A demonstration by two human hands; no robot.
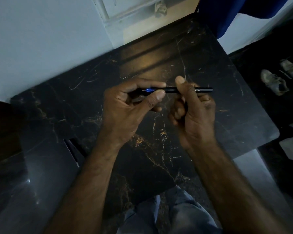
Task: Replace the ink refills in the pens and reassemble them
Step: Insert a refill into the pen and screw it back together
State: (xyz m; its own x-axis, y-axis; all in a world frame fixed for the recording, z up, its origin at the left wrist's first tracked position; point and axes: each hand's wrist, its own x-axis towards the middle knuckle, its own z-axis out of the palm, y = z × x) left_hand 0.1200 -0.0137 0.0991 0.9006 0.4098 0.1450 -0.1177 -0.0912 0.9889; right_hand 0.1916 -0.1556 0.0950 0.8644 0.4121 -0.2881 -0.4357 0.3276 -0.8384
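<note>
both hands pinch one black pen (204, 89) (blue tip leftward): left fingers (156, 96) front, right fingers (181, 82) barrel.

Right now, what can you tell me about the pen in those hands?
The pen is slim, black, plastic-looking, with pale lettering on its barrel. It lies level above the dark marble table. A blue refill with a thin metal point sticks out its left end. The left hand pinches that end; the right hand grips the barrel.

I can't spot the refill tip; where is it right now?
In the head view, the blue refill tip sticks out left of the black pen, inside the left hand, above the table.
</note>
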